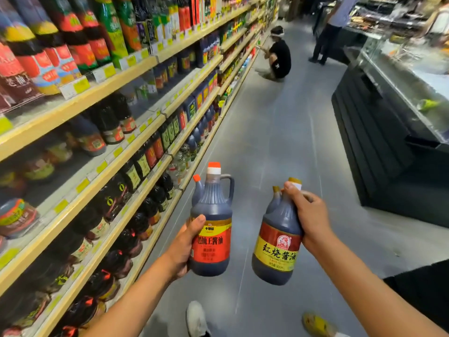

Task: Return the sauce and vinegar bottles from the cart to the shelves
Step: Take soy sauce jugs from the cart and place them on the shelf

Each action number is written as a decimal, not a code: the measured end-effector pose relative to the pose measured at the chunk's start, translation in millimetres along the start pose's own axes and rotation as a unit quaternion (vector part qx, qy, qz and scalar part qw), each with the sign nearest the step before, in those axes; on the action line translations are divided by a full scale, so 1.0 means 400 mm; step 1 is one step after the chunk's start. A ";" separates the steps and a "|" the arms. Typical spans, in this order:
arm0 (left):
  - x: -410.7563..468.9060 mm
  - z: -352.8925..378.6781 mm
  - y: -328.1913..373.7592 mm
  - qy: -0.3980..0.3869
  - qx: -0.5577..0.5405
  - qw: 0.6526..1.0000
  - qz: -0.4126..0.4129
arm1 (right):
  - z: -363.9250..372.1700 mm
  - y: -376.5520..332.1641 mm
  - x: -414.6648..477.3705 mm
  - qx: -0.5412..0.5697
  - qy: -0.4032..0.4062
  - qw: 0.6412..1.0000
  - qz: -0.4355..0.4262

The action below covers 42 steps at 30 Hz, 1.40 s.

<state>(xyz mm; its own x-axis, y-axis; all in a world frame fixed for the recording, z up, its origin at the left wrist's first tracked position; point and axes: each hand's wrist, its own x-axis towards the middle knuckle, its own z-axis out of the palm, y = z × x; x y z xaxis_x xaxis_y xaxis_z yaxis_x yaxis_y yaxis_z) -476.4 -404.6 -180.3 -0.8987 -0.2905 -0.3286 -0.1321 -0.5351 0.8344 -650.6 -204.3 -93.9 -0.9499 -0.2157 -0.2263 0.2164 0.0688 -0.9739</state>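
My left hand [185, 248] grips the lower body of a dark soy sauce bottle [211, 220] with an orange cap, a side handle and a red-and-yellow label. It is upright over the aisle floor. My right hand [309, 215] holds a second dark sauce bottle [278, 242] by its neck and handle; this one has a gold cap and a red-and-yellow label and hangs slightly tilted. Both bottles sit in front of me, to the right of the wooden shelves [102, 173], which are stocked with similar dark bottles. No cart is in view.
A grey floor aisle [267, 132] runs ahead. A dark refrigerated display counter [379, 132] lines the right side. One person [279, 57] crouches by the shelves far ahead and another [328, 32] stands near the counter. My shoes show at the bottom edge.
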 end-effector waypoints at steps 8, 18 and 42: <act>0.238 -0.129 0.173 0.028 -0.022 0.999 0.023 | 0.233 -0.089 0.263 -0.023 -0.029 0.999 -0.005; 0.275 -0.306 0.304 0.196 -0.059 0.974 0.095 | 0.606 -0.143 0.452 -0.066 -0.186 0.980 -0.040; 0.152 -0.378 0.211 0.467 -0.199 0.823 0.253 | 1.207 -0.026 0.461 -0.070 -0.587 0.805 -0.052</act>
<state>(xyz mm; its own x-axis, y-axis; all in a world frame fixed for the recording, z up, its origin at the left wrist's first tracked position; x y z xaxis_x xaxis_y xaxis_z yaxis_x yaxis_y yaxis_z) -479.1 -587.6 -196.7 -0.0570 -0.9406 -0.3347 0.4750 -0.3204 0.8196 -719.1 -714.9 -134.4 -0.0761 -0.9934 -0.0859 0.0439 0.0828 -0.9956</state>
